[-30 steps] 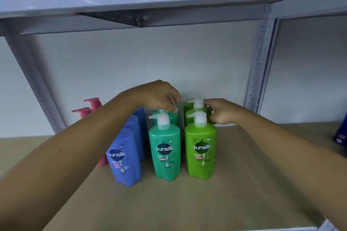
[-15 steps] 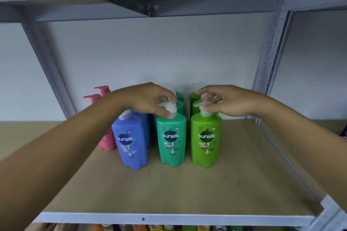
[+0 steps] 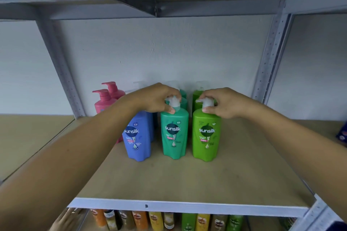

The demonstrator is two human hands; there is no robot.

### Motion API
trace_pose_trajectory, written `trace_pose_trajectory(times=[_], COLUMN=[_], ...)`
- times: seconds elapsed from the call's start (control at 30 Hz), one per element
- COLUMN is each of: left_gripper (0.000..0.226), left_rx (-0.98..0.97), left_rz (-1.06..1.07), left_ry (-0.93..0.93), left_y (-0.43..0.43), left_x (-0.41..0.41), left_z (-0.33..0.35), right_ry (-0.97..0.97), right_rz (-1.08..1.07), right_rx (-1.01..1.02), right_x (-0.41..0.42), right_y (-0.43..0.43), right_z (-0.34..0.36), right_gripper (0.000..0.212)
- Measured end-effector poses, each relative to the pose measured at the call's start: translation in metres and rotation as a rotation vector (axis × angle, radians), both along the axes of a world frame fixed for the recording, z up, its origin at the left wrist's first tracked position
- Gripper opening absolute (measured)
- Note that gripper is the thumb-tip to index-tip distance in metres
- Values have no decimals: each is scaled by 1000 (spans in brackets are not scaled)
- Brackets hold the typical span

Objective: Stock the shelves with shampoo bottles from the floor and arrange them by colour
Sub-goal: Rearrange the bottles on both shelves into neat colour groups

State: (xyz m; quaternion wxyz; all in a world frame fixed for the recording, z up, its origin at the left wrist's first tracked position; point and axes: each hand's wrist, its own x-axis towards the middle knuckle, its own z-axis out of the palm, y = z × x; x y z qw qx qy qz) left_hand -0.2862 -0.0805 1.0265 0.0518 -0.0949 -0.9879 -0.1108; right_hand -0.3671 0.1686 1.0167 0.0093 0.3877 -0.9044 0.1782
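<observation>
Rows of shampoo bottles stand on the wooden shelf (image 3: 187, 180): pink (image 3: 105, 102) at the left, then blue (image 3: 138, 137), teal (image 3: 175, 133) and light green (image 3: 206, 137). My left hand (image 3: 156, 98) grips the white pump of the front teal bottle. My right hand (image 3: 226, 102) grips the white pump of the front light green bottle. More teal and green bottles stand behind these two, mostly hidden by my hands. All front bottles are upright with labels facing me.
Grey metal uprights (image 3: 270, 56) frame the bay, with a shelf board close overhead. The shelf below holds several orange, yellow and green bottles (image 3: 155, 220). A dark blue item (image 3: 342, 134) sits at the right edge on the neighbouring shelf.
My hands came forward from the back bottles onto the pumps of the front teal and green bottles. The view has pulled back, showing the shelf's front edge and the shelf below.
</observation>
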Motion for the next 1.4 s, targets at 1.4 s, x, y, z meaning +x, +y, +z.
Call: trace_pose_trajectory(times=[1.4], left_gripper=[62], left_rx=[168], left_rz=[241], left_ry=[-68], left_y=[-212], left_x=[160], left_z=[-222], right_ry=[-247], right_rz=[-272], right_rx=[-757], right_x=[149], right_y=[-217], right_z=[-203], right_gripper=[82])
